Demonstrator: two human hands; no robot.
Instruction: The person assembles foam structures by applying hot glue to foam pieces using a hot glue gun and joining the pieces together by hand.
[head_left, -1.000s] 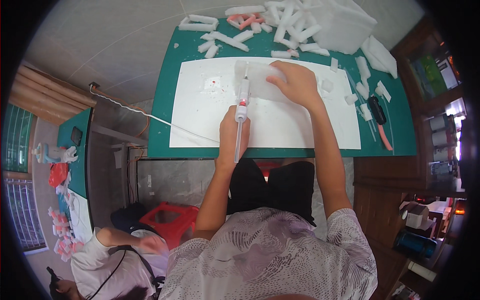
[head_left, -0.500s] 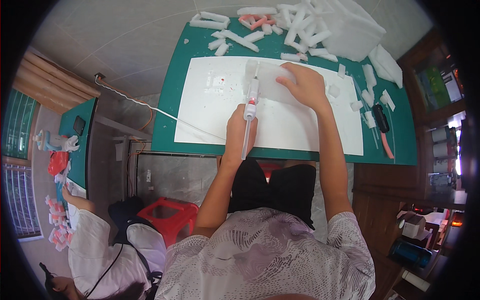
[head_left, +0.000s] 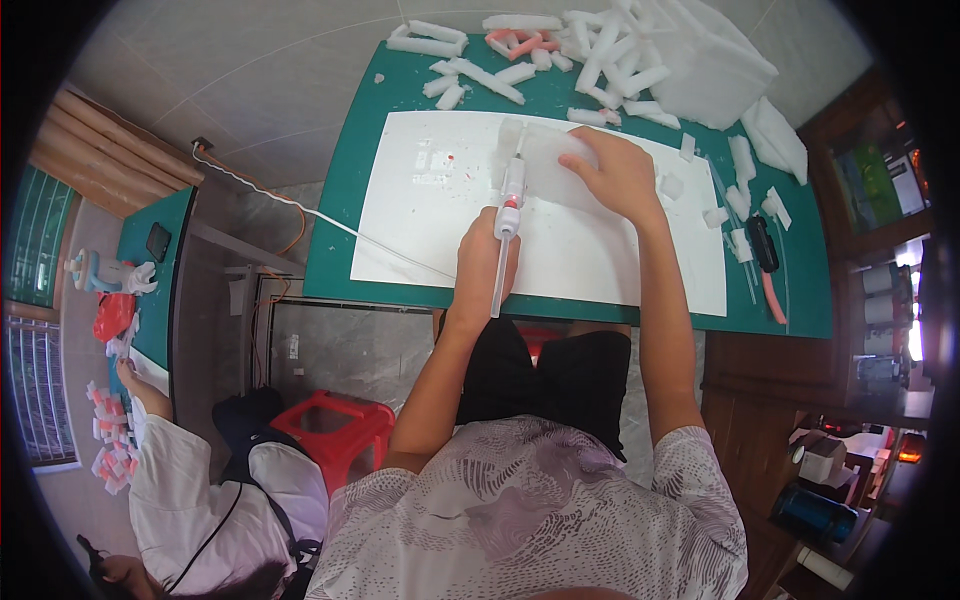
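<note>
My left hand (head_left: 482,255) is wrapped round a white glue gun (head_left: 511,195), its nozzle pointing away from me. A clear glue stick (head_left: 499,275) juts from the gun's near end. Under the nozzle lies a thin piece of white foam sheet (head_left: 552,160), and whether the tip touches it I cannot tell. My right hand (head_left: 615,175) grips the right side of that foam, thumb and fingers bent over it; part of the sheet is hidden beneath the hand. Both rest over a white board (head_left: 420,235) on the green table (head_left: 330,255).
White foam strips (head_left: 485,80) and a pink foam frame (head_left: 520,43) lie along the far edge beside a big foam block (head_left: 710,65). At right is a black tool with a pink handle (head_left: 765,245). A white cord (head_left: 330,220) crosses from the left. Another person (head_left: 190,480) works at lower left.
The view has shifted slightly. Glue gun, foam sheet and both my hands keep nearly the same places. The other person's hand has moved a little farther away at their table.
</note>
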